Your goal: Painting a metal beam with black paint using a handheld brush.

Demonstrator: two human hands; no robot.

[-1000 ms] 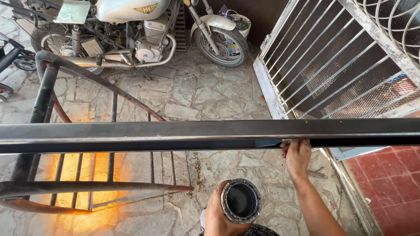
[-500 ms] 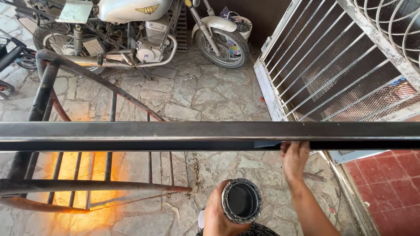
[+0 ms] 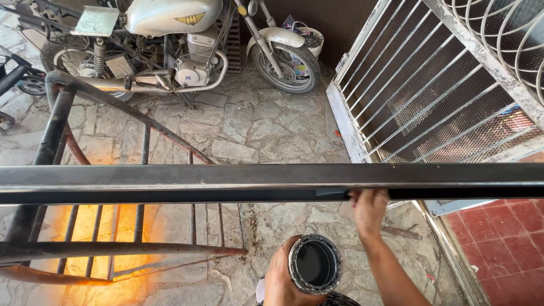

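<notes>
Winged yellow emblem (image 3: 189,18) on motorcycle tank (image 3: 170,16)

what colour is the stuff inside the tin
Black, seen in the head view inside the tin held by the left hand.

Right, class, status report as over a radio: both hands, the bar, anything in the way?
Left hand grips paint tin, open, dark inside. Right hand up under the bar, fingers hidden behind it. Railing below, apart.
</notes>
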